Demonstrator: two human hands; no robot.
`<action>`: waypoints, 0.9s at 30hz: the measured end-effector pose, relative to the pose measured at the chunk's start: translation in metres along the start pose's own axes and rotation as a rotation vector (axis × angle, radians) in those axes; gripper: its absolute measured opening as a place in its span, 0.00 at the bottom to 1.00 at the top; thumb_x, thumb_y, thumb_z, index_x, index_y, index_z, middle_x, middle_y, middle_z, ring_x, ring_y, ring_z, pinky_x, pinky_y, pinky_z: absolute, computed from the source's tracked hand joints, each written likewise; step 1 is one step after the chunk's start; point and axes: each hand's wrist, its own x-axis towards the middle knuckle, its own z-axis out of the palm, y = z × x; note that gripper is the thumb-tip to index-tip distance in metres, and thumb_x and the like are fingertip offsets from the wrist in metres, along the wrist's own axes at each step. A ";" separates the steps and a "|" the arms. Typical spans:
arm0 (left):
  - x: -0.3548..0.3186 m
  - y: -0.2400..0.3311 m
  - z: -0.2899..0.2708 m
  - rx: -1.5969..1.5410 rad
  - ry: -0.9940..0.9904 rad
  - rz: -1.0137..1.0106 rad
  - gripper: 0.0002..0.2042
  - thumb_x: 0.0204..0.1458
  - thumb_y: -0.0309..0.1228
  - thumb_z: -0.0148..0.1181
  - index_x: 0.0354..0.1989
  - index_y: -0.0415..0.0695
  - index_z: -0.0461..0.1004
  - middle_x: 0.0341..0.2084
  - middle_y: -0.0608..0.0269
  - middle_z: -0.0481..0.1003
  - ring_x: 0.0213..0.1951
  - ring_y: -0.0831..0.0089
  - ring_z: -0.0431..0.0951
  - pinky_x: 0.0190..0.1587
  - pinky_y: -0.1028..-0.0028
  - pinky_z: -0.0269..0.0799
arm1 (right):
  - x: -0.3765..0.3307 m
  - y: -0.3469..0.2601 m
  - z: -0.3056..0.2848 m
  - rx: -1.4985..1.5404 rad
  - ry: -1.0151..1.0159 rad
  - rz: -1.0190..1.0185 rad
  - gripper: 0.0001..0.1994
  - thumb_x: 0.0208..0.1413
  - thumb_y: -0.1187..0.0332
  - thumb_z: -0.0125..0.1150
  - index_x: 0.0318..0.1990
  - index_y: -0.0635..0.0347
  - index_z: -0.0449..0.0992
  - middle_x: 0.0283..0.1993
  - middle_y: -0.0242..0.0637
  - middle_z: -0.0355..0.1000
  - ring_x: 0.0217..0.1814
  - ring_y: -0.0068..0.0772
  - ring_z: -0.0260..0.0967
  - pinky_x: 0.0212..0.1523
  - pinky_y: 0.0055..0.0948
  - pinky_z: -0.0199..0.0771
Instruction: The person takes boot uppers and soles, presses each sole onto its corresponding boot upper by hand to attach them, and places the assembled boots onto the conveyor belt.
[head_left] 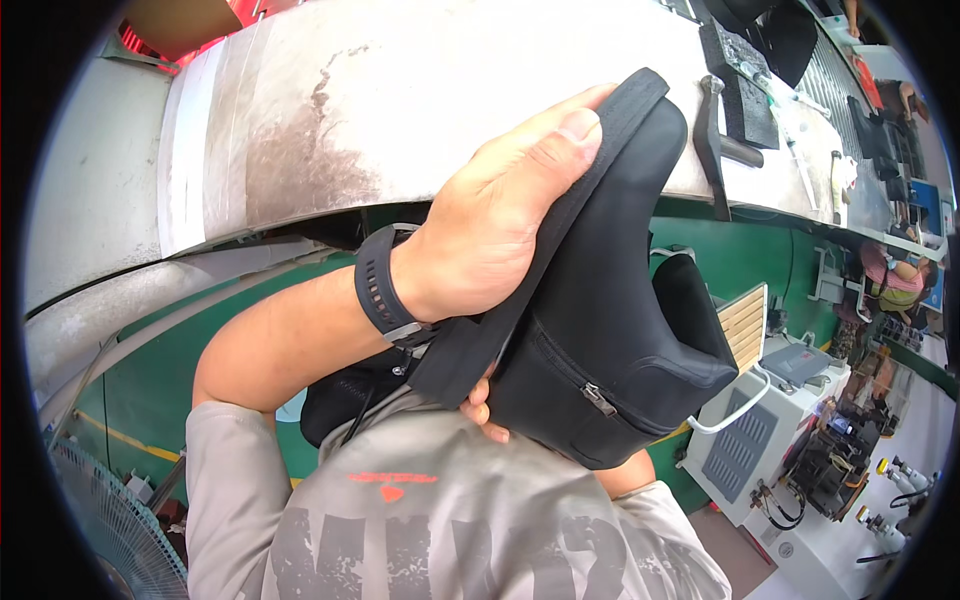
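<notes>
From the head camera, the left hand (490, 220) wraps around the upper edge of a black boot (610, 300), thumb laid flat along the boot's strap-like rim and the palm pressed to its side, so the hand is clenched on the boot. A dark watch (385, 290) sits on the wrist just behind that grip. The boot is held up close to the body, in front of the grey shirt (430, 520), its opening pointing up and away from the hand and its side zip (580, 385) just below the grip, toward the chest.

Only a few fingertips of the right hand (485, 412) show under the boot, touching its lower edge beside the zip; whether they grasp it or just support it cannot be told.

Beyond the grip, behind the boot, lies a worn grey workbench (420, 90) with green framing below. Past the boot's top, on that bench, rest a hammer (712, 140) and black pieces of material (745, 95). Below and right of the boot stands a white machine (760, 425). A fan (110, 530) sits far down on the left side.
</notes>
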 end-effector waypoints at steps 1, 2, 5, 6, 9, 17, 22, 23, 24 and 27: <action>0.001 0.000 0.000 -0.013 -0.017 0.008 0.27 0.77 0.42 0.47 0.75 0.33 0.63 0.63 0.60 0.75 0.62 0.77 0.73 0.68 0.75 0.66 | 0.001 -0.002 0.000 -0.009 0.001 0.002 0.38 0.72 0.36 0.41 0.58 0.71 0.73 0.52 0.62 0.73 0.51 0.58 0.72 0.40 0.46 0.74; 0.001 -0.001 -0.001 -0.014 -0.014 0.006 0.27 0.77 0.42 0.47 0.75 0.33 0.63 0.63 0.60 0.75 0.62 0.77 0.73 0.68 0.75 0.66 | 0.001 -0.001 -0.001 -0.009 0.002 0.006 0.38 0.72 0.36 0.41 0.58 0.71 0.73 0.52 0.62 0.73 0.51 0.58 0.72 0.40 0.46 0.74; 0.004 -0.003 -0.004 0.019 -0.028 0.014 0.28 0.77 0.43 0.46 0.75 0.34 0.62 0.63 0.59 0.74 0.62 0.76 0.73 0.68 0.75 0.66 | 0.002 -0.001 -0.003 -0.016 0.003 -0.008 0.37 0.72 0.37 0.42 0.58 0.71 0.72 0.52 0.61 0.73 0.51 0.58 0.72 0.41 0.46 0.74; 0.005 -0.003 -0.003 0.053 -0.036 0.037 0.28 0.77 0.44 0.46 0.75 0.34 0.62 0.63 0.60 0.74 0.62 0.76 0.72 0.68 0.75 0.66 | 0.002 -0.001 -0.003 -0.021 0.001 -0.016 0.37 0.72 0.37 0.42 0.58 0.71 0.72 0.52 0.61 0.73 0.51 0.58 0.72 0.41 0.46 0.74; 0.009 -0.004 -0.007 0.105 -0.042 0.036 0.29 0.78 0.45 0.44 0.75 0.32 0.61 0.63 0.59 0.74 0.62 0.76 0.72 0.69 0.75 0.65 | 0.004 -0.005 -0.005 -0.021 -0.001 -0.025 0.36 0.72 0.38 0.42 0.58 0.71 0.72 0.52 0.61 0.74 0.52 0.58 0.72 0.42 0.46 0.74; 0.005 -0.006 -0.013 0.198 -0.087 0.000 0.31 0.78 0.45 0.42 0.77 0.30 0.57 0.69 0.52 0.70 0.68 0.69 0.70 0.72 0.70 0.61 | 0.008 -0.011 -0.012 -0.072 -0.011 -0.089 0.35 0.73 0.40 0.44 0.59 0.71 0.72 0.53 0.61 0.74 0.53 0.58 0.72 0.44 0.46 0.74; 0.003 0.015 -0.001 0.414 -0.192 0.121 0.33 0.78 0.48 0.41 0.79 0.31 0.54 0.71 0.51 0.68 0.70 0.67 0.68 0.73 0.69 0.61 | 0.003 -0.021 -0.011 -0.142 -0.006 -0.144 0.34 0.73 0.42 0.44 0.59 0.71 0.72 0.54 0.60 0.74 0.53 0.58 0.72 0.45 0.46 0.74; 0.002 0.023 0.000 0.434 -0.203 0.098 0.34 0.77 0.49 0.42 0.79 0.32 0.54 0.70 0.51 0.69 0.69 0.68 0.69 0.73 0.69 0.61 | 0.003 -0.021 -0.012 -0.151 -0.006 -0.151 0.33 0.73 0.42 0.45 0.59 0.71 0.72 0.54 0.60 0.74 0.53 0.58 0.72 0.45 0.46 0.74; 0.001 0.033 0.000 0.442 -0.211 0.111 0.34 0.77 0.49 0.42 0.79 0.32 0.54 0.70 0.51 0.69 0.69 0.68 0.69 0.73 0.69 0.61 | 0.004 -0.022 -0.012 -0.161 -0.004 -0.167 0.33 0.73 0.42 0.45 0.59 0.71 0.72 0.54 0.60 0.74 0.53 0.58 0.72 0.45 0.46 0.75; 0.001 0.056 0.000 0.167 -0.285 -0.219 0.33 0.78 0.50 0.39 0.77 0.31 0.58 0.68 0.52 0.70 0.68 0.69 0.70 0.71 0.70 0.63 | 0.005 -0.027 -0.009 -0.188 0.010 -0.208 0.32 0.73 0.43 0.45 0.59 0.71 0.71 0.54 0.60 0.74 0.54 0.58 0.72 0.46 0.46 0.75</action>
